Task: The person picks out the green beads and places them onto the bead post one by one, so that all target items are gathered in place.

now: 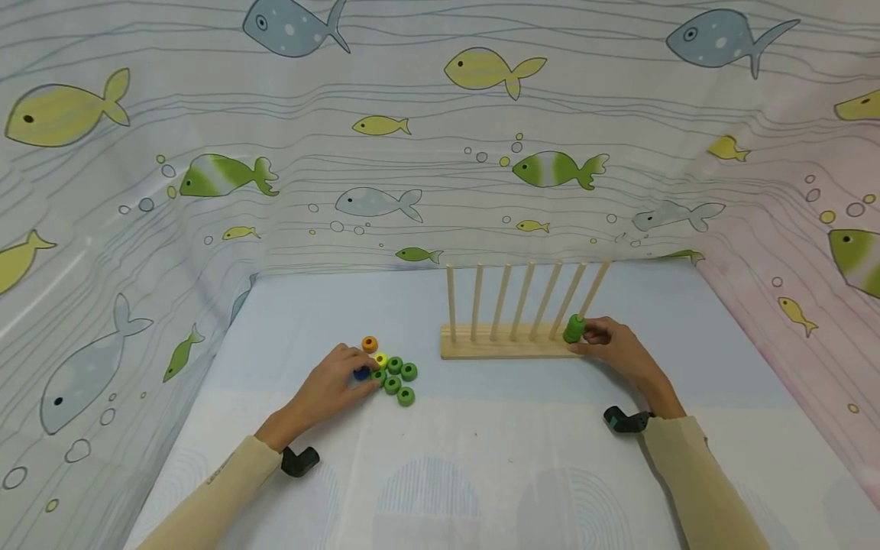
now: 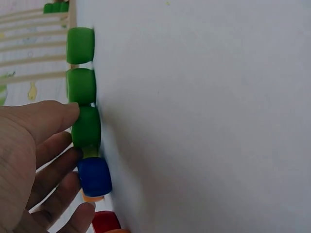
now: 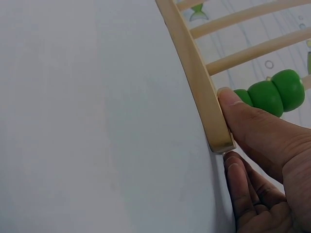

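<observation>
On the table, my left hand (image 1: pixel 339 382) is among loose wooden beads. Its thumb and index finger pinch a green bead (image 2: pixel 86 127) beside a blue bead (image 2: pixel 95 176), the other fingers spread behind. Several more green beads (image 1: pixel 406 396) lie to the right, with a yellow bead (image 1: pixel 381 359) and an orange bead (image 1: pixel 370 344) beyond. A red bead (image 2: pixel 106 221) shows only in the left wrist view. My right hand (image 1: pixel 619 353) grips the right end of a wooden peg rack (image 3: pixel 197 82), thumb against the base. Stacked green beads (image 3: pixel 266 97) sit low on its rightmost peg.
Several upright pegs (image 1: pixel 476 302) on the rack carry no beads. A fish-patterned sheet (image 1: pixel 440 176) rises behind and at both sides of the white table (image 1: pixel 481 451). Black wrist devices (image 1: pixel 300 461) stick out near both cuffs.
</observation>
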Demonstrator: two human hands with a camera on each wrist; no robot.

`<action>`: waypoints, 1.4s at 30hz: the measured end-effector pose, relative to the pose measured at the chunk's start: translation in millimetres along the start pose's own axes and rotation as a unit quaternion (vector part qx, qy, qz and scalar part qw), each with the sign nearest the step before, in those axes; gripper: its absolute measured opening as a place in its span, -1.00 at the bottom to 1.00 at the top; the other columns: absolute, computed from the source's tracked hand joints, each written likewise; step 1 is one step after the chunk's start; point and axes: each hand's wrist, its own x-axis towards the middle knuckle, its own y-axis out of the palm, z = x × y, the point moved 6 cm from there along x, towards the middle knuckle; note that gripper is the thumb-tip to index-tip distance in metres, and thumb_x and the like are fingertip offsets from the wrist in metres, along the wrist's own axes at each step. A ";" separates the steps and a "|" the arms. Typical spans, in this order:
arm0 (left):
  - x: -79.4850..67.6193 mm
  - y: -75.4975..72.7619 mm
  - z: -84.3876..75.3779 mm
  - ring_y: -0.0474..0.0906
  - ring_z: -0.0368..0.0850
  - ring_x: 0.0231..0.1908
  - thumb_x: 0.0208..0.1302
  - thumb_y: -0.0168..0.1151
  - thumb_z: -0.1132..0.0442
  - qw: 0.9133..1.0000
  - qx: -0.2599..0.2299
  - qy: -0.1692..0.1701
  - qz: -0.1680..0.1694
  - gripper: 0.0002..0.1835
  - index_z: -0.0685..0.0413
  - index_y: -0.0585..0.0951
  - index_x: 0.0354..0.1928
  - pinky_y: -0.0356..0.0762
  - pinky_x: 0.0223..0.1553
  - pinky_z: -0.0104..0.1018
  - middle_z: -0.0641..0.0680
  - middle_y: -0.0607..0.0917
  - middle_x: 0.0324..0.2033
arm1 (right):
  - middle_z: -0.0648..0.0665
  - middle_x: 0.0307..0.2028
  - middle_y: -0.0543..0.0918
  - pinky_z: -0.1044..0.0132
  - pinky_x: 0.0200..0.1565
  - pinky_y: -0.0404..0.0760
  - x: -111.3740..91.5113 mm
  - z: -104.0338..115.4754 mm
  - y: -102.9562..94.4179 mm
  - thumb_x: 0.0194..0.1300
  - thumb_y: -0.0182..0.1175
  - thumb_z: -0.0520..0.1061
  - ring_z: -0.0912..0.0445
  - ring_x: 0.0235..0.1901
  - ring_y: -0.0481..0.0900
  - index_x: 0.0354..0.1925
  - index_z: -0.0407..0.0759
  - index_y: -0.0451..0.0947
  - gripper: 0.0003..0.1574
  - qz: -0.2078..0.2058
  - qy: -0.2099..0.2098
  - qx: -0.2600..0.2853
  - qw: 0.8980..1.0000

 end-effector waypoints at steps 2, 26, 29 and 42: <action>0.4 1.6 -0.2 0.49 -0.12 -0.11 0.17 0.57 0.16 1.000 0.003 -0.004 0.008 -0.67 0.07 0.75 -0.05 0.57 -0.07 -0.09 -0.01 0.72 -0.10 | -0.30 0.13 0.52 0.42 -0.05 0.55 0.1 0.5 0.1 0.28 0.47 0.13 -0.06 0.05 0.49 0.37 -0.36 0.41 -0.08 0.001 0.000 0.000 1.000; 2.7 5.5 3.7 0.41 -0.17 -0.21 0.16 0.58 0.11 0.999 0.003 -0.028 0.027 -0.62 0.05 0.76 -0.01 0.51 -0.19 -0.20 -0.04 0.68 -0.17 | -0.29 0.08 0.55 0.40 -0.07 0.55 2.7 0.6 0.0 0.29 0.46 0.12 -0.05 0.03 0.49 0.35 -0.38 0.42 -0.10 -0.001 0.006 -0.012 1.000; 1.9 4.0 5.0 0.43 -0.12 -0.22 0.17 0.58 0.12 0.999 0.002 -0.033 0.017 -0.63 0.03 0.74 0.00 0.51 -0.21 -0.19 -0.02 0.64 -0.19 | -0.30 0.09 0.54 0.40 -0.07 0.56 2.5 0.1 0.7 0.29 0.46 0.13 -0.06 0.04 0.49 0.36 -0.38 0.42 -0.09 0.000 0.004 -0.008 1.000; 3.1 -0.8 4.8 0.43 -0.13 -0.15 0.22 0.51 0.20 1.000 -0.005 0.006 -0.019 -0.63 0.10 0.70 0.05 0.53 -0.16 -0.17 -0.04 0.69 -0.11 | -0.31 0.12 0.53 0.44 -0.06 0.53 -0.3 4.4 1.3 0.27 0.47 0.14 -0.06 0.07 0.48 0.37 -0.36 0.41 -0.06 0.003 0.013 -0.003 1.000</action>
